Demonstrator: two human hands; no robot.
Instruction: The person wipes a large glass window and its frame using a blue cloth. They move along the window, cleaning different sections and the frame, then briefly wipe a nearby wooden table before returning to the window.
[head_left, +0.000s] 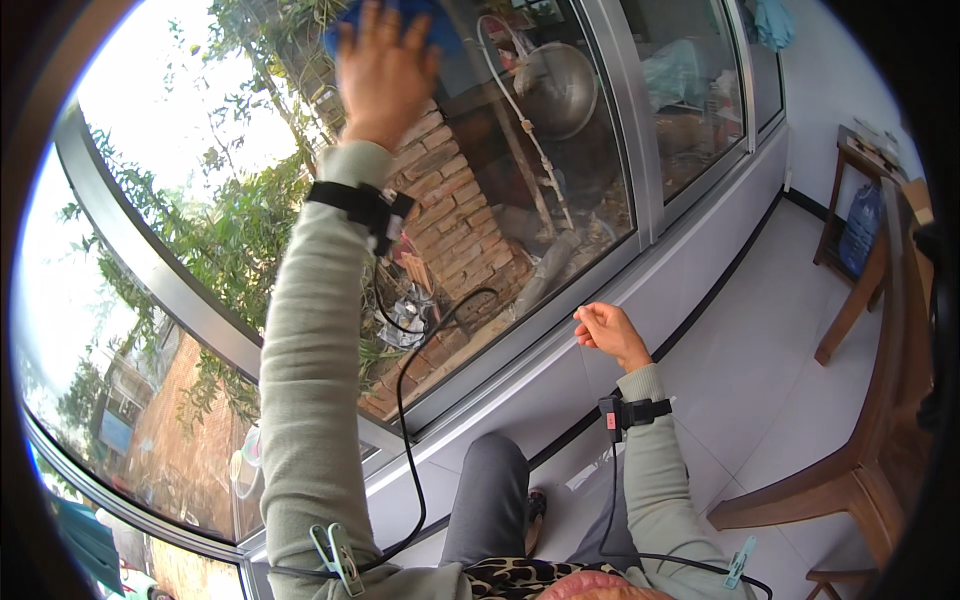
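Note:
My left hand (386, 75) is raised at the top of the view, blurred, its palm flat on a blue cloth (444, 26) against the glass pane (465, 225). Most of the cloth is hidden behind the hand or cut off by the view's upper edge. Lower down, my right hand (611, 334) hovers in front of the white wall under the window, near the aluminium sill (517, 341). Its fingers are loosely curled together and nothing shows in them. Each wrist wears a black strap with a small device and a cable.
Aluminium window frames (626, 112) run up both sides of the pane. A wooden chair (847, 480) stands at the right, with a wooden stand (844, 187) and a blue water bottle (859, 229) farther back. Behind the glass are a brick pillar (450, 210), plants and a large metal pan (556, 90).

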